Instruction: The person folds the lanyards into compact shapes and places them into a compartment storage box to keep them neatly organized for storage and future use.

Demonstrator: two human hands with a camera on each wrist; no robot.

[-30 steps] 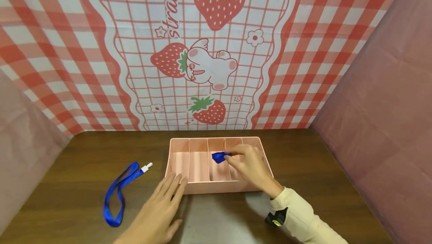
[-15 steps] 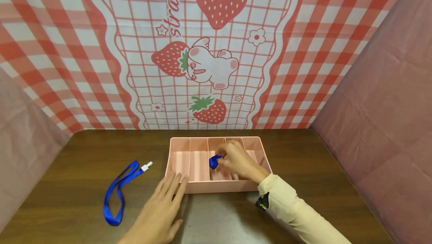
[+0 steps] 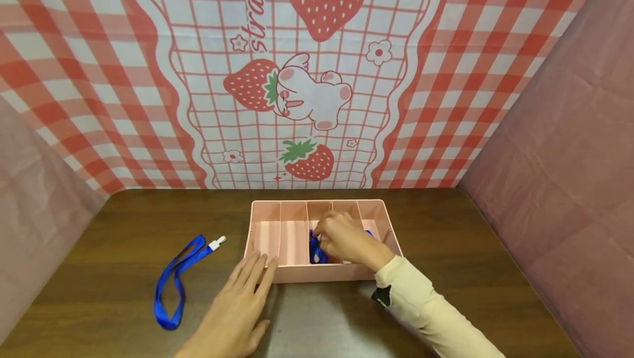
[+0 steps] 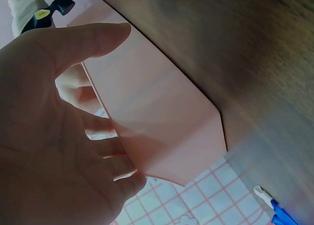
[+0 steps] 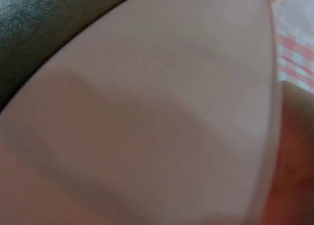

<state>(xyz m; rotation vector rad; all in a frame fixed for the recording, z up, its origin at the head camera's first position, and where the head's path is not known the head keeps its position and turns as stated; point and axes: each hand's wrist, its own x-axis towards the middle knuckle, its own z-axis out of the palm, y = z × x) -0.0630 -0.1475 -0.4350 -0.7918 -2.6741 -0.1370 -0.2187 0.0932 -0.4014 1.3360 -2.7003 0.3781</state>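
A pink tray with several compartments stands on the table. My right hand reaches into its middle with fingers curled down at a bunched blue lanyard, which has a small white part. The hand covers some of the lanyard, and a bit of blue also shows to its right. My left hand rests straight fingers on the tray's near left rim. In the left wrist view, the left hand lies along the tray's wall. The tray fills most of the blurred right wrist view.
A second blue lanyard with a white clip lies looped on the dark wooden table, left of the tray. A strawberry-print checked cloth hangs behind the table. Pink cloth stands at the right side.
My right hand has moved left and lower into the tray. The blue lanyard has gone down into the middle compartment. The left hand has stayed at the rim.
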